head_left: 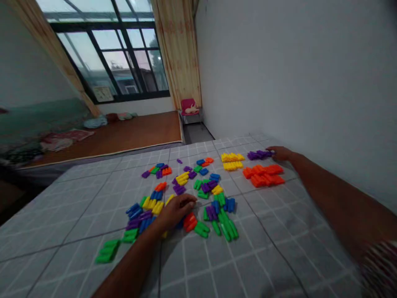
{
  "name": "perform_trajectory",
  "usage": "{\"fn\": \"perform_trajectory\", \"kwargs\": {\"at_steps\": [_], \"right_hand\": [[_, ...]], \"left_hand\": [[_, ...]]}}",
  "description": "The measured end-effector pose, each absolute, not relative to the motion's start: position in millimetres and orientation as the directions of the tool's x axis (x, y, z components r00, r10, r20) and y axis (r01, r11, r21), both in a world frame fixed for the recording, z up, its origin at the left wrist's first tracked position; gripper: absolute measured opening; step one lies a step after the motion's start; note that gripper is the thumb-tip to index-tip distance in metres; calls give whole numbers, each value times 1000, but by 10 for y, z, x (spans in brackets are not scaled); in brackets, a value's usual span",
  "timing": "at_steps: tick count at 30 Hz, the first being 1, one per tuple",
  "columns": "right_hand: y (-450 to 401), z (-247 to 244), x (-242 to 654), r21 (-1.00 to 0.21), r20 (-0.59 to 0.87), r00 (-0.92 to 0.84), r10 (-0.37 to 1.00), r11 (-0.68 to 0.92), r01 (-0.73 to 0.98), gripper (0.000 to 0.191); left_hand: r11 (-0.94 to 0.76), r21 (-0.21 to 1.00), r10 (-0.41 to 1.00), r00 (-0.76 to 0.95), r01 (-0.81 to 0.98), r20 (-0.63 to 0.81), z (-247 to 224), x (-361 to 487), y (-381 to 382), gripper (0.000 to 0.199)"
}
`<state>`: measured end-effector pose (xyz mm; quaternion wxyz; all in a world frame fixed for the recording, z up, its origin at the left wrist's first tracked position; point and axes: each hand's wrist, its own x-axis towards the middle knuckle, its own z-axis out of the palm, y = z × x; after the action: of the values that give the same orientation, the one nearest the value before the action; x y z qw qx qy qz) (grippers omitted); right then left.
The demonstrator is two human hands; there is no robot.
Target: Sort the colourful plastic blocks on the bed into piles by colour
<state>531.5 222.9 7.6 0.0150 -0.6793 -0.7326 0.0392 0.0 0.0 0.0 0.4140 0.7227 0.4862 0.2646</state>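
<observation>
My left hand (178,209) is over the middle of a loose spread of small, elongated plastic pieces, its fingers curled together; what they hold, if anything, is hidden. Orange pieces (190,222) and green pieces (202,229) lie just right of its wrist, and a yellow piece (169,199) shows behind it. Farther off at the right, my right hand (279,153) has its fingers closed at the end of a row of purple plastic pieces (259,155). Nearer me than that row is a stacked orange group (263,175), and to its left are yellow rows (232,161).
A grey checked cloth (235,269) covers the surface. Mixed pieces lie left of my forearm, with a green group (107,251) nearest me. A white wall (294,74) borders the right side. Beyond are a low brown platform (149,130), a pink chair (188,106) and a window.
</observation>
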Motion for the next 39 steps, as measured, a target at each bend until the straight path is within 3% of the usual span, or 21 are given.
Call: {"fn": "perform_trajectory", "kwargs": {"at_steps": [4,7,10,14,17,20,24,26,30,34,39], "right_hand": [[2312,128,5398,-129,32,-73,997,77,989,58],[2300,390,5107,-142,238,-72,969,108,984,49],[2117,673,4392,-188,400,-218,890,312,931,36],[1598,750,3090,-290,270,-648,713,702,651,25],[1167,647,2225,-195,120,-822,557,825,531,24],[880,539,1619,-84,11,-809,587,807,585,32],[777,420,1224,21,-18,-736,677,736,677,43],[797,378,1194,4,-23,-742,670,742,671,42],[839,375,1361,-141,-48,-765,642,754,641,50],[808,447,1576,-275,-3,-799,601,768,579,32],[782,454,1699,-467,112,-815,568,754,462,25]], "left_hand": [[-235,850,921,387,471,41,124,-11,-13,33],[-265,863,938,321,429,129,256,-224,77,32],[-236,851,971,144,469,190,292,-513,187,34],[-178,701,979,50,690,199,139,-677,245,33],[-171,567,979,77,806,187,37,-620,230,35],[-144,503,985,75,852,154,43,-561,201,36],[-118,448,990,69,886,123,118,-546,153,32],[-101,431,992,60,897,108,129,-544,134,30],[-83,413,993,40,907,111,51,-566,147,28],[-175,519,975,74,837,210,-62,-561,194,26],[-319,837,948,148,445,282,-30,-346,139,45]]}}
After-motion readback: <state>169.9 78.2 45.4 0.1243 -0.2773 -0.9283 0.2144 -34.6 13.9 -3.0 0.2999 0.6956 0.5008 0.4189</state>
